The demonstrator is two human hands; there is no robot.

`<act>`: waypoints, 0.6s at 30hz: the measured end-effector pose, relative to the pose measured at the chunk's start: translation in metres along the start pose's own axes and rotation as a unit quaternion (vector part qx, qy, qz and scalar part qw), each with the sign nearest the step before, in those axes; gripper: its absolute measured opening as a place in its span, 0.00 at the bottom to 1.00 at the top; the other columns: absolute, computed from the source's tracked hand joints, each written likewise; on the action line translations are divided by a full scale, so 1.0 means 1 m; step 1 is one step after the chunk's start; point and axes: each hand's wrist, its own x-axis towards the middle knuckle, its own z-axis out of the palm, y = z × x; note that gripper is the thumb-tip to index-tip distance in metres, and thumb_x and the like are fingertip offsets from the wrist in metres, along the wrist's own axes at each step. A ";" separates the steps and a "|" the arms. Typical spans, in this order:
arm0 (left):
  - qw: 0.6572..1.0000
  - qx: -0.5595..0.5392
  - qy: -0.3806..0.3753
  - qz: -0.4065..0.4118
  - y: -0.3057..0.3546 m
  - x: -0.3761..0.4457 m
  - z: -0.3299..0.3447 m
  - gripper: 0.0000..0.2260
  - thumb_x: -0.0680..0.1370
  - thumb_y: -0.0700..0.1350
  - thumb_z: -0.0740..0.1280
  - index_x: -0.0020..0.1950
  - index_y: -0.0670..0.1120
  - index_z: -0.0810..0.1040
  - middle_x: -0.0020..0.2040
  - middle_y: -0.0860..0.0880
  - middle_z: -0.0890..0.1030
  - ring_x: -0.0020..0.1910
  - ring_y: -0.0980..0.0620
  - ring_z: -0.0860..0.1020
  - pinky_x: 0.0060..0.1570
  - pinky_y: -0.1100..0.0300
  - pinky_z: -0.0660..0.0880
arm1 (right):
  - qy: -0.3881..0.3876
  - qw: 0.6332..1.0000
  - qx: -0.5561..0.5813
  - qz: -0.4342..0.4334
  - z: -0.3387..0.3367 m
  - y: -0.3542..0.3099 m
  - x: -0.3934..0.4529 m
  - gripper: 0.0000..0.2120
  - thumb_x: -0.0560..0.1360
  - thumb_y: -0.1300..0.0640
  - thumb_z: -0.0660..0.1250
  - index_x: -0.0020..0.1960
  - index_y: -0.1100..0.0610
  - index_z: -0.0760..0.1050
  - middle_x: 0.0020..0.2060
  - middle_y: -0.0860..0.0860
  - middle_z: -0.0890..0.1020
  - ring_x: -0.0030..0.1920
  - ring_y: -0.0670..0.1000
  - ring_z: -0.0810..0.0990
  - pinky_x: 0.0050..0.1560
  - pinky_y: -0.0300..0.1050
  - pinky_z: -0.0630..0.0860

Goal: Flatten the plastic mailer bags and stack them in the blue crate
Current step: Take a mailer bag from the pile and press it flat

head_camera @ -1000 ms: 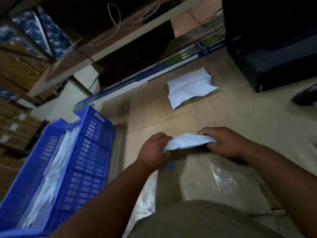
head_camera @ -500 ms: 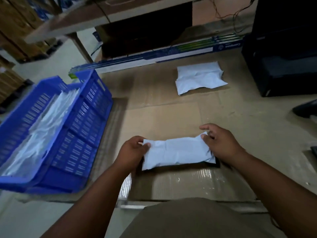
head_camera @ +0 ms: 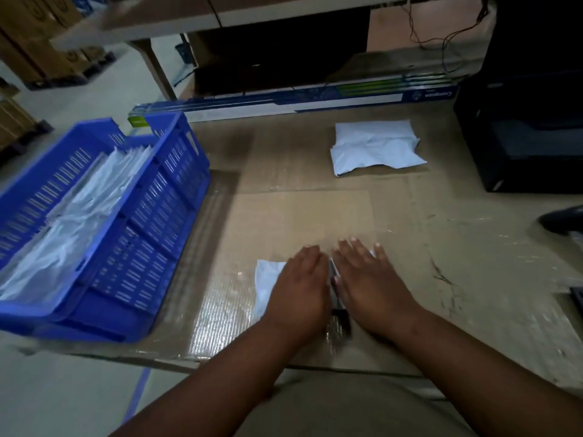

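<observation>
A white plastic mailer bag (head_camera: pixel 267 280) lies on the cardboard-covered table near the front edge. Both my hands press flat on it, side by side with straight fingers: my left hand (head_camera: pixel 301 283) on its left half, my right hand (head_camera: pixel 369 279) on its right half. Most of the bag is hidden under them. A second, crumpled white mailer bag (head_camera: pixel 375 146) lies farther back on the right. The blue crate (head_camera: pixel 151 234) stands at the left with flattened white bags (head_camera: pixel 72 216) stacked inside.
A long blue-and-white carton (head_camera: pixel 299 104) lies along the back of the cardboard surface (head_camera: pixel 299 212). A black box (head_camera: pixel 520 121) stands at the right, with a dark object (head_camera: pixel 563 220) at the right edge. Shelving and cardboard boxes fill the background.
My hands let go of the bag's ends and moved together onto its middle, now pressing it flat on the cardboard. The view has tilted down and closer.
</observation>
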 end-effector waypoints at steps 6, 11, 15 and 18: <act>0.993 0.075 -0.080 -0.037 0.001 0.002 0.023 0.24 0.80 0.47 0.62 0.72 0.36 0.77 0.73 0.35 0.76 0.75 0.35 0.72 0.76 0.38 0.66 | 0.002 1.000 -0.004 -0.005 0.017 0.009 0.001 0.30 0.84 0.45 0.46 0.83 0.54 0.62 0.82 0.53 0.64 0.83 0.54 0.57 0.83 0.59 0.51; 0.991 0.102 -0.079 -0.031 0.001 0.005 0.027 0.26 0.80 0.47 0.64 0.76 0.37 0.73 0.76 0.35 0.72 0.78 0.35 0.68 0.78 0.38 0.61 | -0.002 1.000 -0.006 -0.008 0.024 0.010 0.001 0.31 0.84 0.45 0.47 0.85 0.54 0.58 0.84 0.53 0.58 0.84 0.53 0.53 0.83 0.57 0.48; 0.988 0.104 -0.105 -0.035 0.001 0.007 0.028 0.28 0.79 0.48 0.65 0.77 0.37 0.72 0.77 0.36 0.71 0.79 0.36 0.66 0.79 0.38 0.60 | -0.012 1.000 -0.006 -0.015 0.023 0.011 0.005 0.31 0.84 0.45 0.48 0.84 0.55 0.58 0.84 0.54 0.58 0.84 0.54 0.53 0.83 0.57 0.50; 0.987 0.111 -0.107 -0.037 0.002 0.007 0.028 0.29 0.80 0.49 0.62 0.78 0.37 0.70 0.79 0.35 0.69 0.80 0.36 0.65 0.79 0.38 0.59 | -0.017 1.000 -0.002 -0.017 0.025 0.012 0.005 0.32 0.84 0.45 0.46 0.85 0.55 0.56 0.85 0.54 0.55 0.85 0.54 0.51 0.84 0.56 0.50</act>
